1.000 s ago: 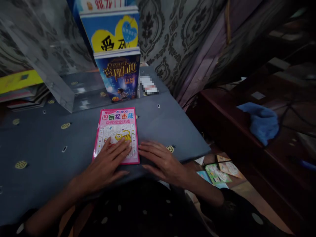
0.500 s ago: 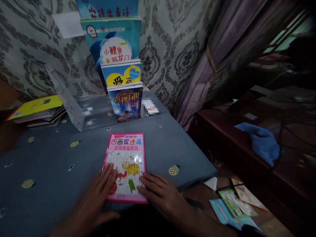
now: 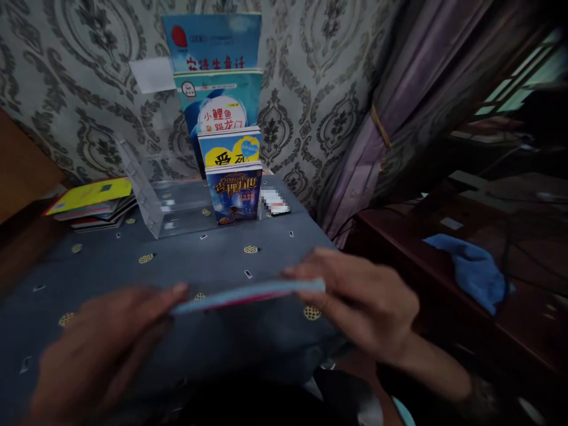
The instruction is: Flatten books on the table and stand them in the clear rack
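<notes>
Lower left of frame, left hand (image 3: 95, 346) pinching one end of a thin book (image 3: 248, 294), edge-on at lower centre, right hand (image 3: 370, 305) at lower right gripping its other end; should that shallow left pinch slacken, it might droop tableward.

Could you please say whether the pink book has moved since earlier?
Yes: upward, off the tablecloth where it lay; left hand and right hand now hold the pink book edge-on.

The light is dim here; a tied mauve curtain (image 3: 355, 183) hangs beside the grey patterned wall (image 3: 310, 65), near dark-red furniture (image 3: 403, 260).
</notes>
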Tool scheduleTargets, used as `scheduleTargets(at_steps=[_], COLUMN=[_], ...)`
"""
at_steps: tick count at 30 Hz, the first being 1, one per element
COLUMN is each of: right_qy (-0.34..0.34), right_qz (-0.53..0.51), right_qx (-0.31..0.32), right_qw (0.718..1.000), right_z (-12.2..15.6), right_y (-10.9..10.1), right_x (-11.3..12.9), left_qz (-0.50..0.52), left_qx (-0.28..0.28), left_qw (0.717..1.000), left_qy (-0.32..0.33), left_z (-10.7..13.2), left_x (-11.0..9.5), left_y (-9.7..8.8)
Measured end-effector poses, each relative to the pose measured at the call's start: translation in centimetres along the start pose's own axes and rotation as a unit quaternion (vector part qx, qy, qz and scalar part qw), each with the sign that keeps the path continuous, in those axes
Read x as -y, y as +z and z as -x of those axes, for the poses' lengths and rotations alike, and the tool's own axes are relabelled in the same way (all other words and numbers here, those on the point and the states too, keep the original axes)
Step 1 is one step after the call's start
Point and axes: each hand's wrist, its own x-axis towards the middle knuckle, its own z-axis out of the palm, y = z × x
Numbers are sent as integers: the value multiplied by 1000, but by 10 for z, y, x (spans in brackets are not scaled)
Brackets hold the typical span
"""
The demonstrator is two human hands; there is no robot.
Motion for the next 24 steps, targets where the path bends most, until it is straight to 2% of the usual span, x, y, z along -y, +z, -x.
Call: scheduleTargets(at_steps=[1,3,4,5,7,9,10,12,14,16,20,24], right_qy=[50,141,168,188,225,265,276,286,287,285,285,296], right_qz=[-3,-55,-101,-138,-145,-35,33,67,81,92,104,136], right_qx=[-37,-67,-57,-56,-32,11,46,75,89,97,111,132], right_qw=[998,986,979,971,963,963,959,953,950,949,947,936], right_z=[-14,-33,-38,-40,-36,-27,-21,-11,-4,-1,0,0], right_y=[0,9,18,29,56,83,94,110,117,119,118,118], right_x=[-3,-23,-39,-59,-103,-141,-155,-175,-184,-188,-194,-196], left_qz=[-5,43,102,163,205,171,140,118,99,55,-42,-40], left_qx=[-62,-232,-264,-232,-156,-85,-46,-21,-8,-1,1,3], left_qw=[998,966,951,951,960,974,981,984,987,994,999,999], left_qy=[-29,-110,-127,-121,-111,-123,-129,-134,-124,-92,-7,18], left_z=[-19,-61,-82,-101,-127,-136,-135,-127,-115,-101,-71,-47], left_x=[0,5,11,20,46,76,89,107,114,111,98,96], left_y=[-8,-9,-1,12,51,96,117,147,162,163,153,153])
